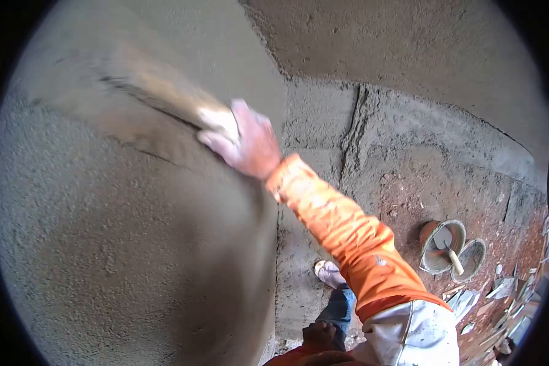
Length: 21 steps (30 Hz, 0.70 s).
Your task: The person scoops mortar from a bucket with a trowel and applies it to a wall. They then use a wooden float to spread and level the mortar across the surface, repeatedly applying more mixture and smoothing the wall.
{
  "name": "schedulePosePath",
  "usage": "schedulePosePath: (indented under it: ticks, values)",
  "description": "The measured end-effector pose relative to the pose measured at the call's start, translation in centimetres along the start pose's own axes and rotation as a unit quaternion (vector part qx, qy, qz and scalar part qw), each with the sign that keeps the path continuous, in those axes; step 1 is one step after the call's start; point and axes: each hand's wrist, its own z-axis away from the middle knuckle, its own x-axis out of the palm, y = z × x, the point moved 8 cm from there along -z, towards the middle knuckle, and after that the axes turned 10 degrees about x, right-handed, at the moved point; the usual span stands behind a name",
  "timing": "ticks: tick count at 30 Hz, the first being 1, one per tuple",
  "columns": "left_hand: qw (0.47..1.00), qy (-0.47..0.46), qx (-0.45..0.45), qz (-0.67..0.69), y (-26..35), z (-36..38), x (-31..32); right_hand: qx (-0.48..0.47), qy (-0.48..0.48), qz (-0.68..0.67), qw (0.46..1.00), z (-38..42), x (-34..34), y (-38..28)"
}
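Observation:
My right hand (247, 143), at the end of an orange sleeve, is closed around the near end of a long wooden board (165, 85). The board reaches to the upper left across wet grey plaster (104, 232) and is blurred by motion. Its far end is smeared, so I cannot tell where it stops. Low in the picture, in shadow beside the trouser leg, is my left hand (319, 334); its fingers are too dark to make out.
A bucket (426, 235) with a trowel (455, 261) in it stands on the ground at the right, touching a second container (479, 259). Broken pieces (463, 303) lie below them. A foot (329, 273) rests near the wall's base. A rough ledge (378, 116) runs across the upper right.

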Motion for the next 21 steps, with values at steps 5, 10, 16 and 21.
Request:
schedulePosePath:
  ticks: [5, 10, 16, 21]
  values:
    - [0.992, 0.102, -0.039, -0.066, -0.4, -8.0, -5.6, -0.096, 0.061, 0.018, 0.993, -10.9, -0.8, 0.2]
    - [0.964, 0.215, -0.113, -0.103, -0.7, -16.3, -11.2, 0.002, 0.071, -0.004, 0.997, -15.4, -0.6, 10.4]
    - [0.936, 0.270, -0.205, -0.098, -1.6, -22.4, -13.2, -0.050, 0.060, -0.003, 0.997, -17.0, 0.6, 20.6]
    - [0.917, 0.300, -0.243, -0.099, -2.1, -24.6, -13.2, -0.051, 0.046, 0.025, 0.997, -15.9, 1.1, 27.5]
